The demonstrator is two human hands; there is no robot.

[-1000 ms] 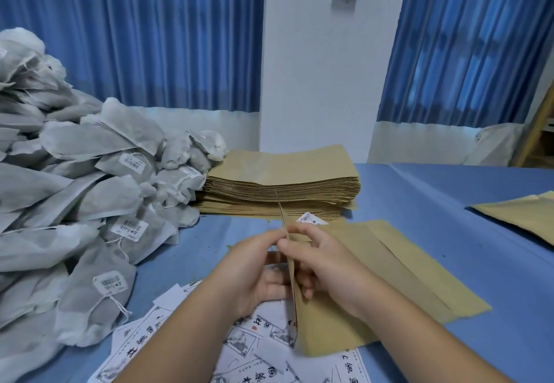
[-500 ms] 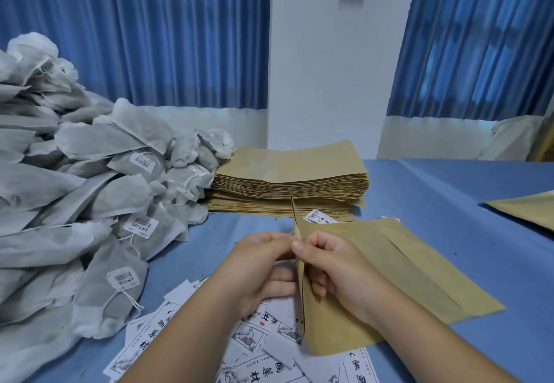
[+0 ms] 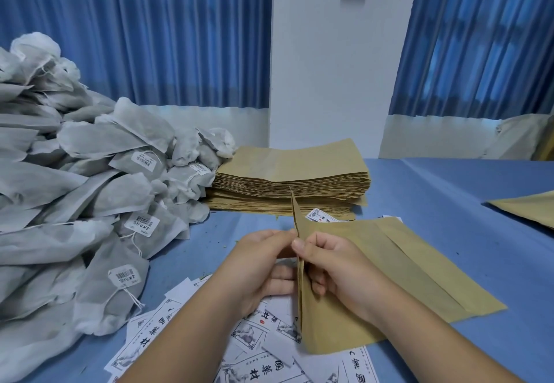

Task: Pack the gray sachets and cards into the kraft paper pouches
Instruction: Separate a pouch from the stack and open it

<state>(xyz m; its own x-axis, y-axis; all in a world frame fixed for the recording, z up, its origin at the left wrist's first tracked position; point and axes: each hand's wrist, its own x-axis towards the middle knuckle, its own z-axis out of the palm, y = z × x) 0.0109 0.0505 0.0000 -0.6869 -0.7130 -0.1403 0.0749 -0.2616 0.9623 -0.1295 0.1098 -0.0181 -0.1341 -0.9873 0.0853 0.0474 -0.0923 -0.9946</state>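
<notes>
Pouch held at its mouth, nothing loaded yet – packing judged at an early stage

Left hand (image 3: 257, 265) and right hand (image 3: 338, 268) each pinch the raised left edge of one kraft pouch (image 3: 344, 325), thumbs and curled fingers closed on the paper. Its body lies on the blue table (image 3: 449, 190) over the cards (image 3: 254, 361), long axis left to right, mouth facing left toward the gray sachets (image 3: 90, 202). It looks flat, so judged unfilled – the sachet heap, the loose cards and the pouch stack (image 3: 293, 166) all remain
</notes>
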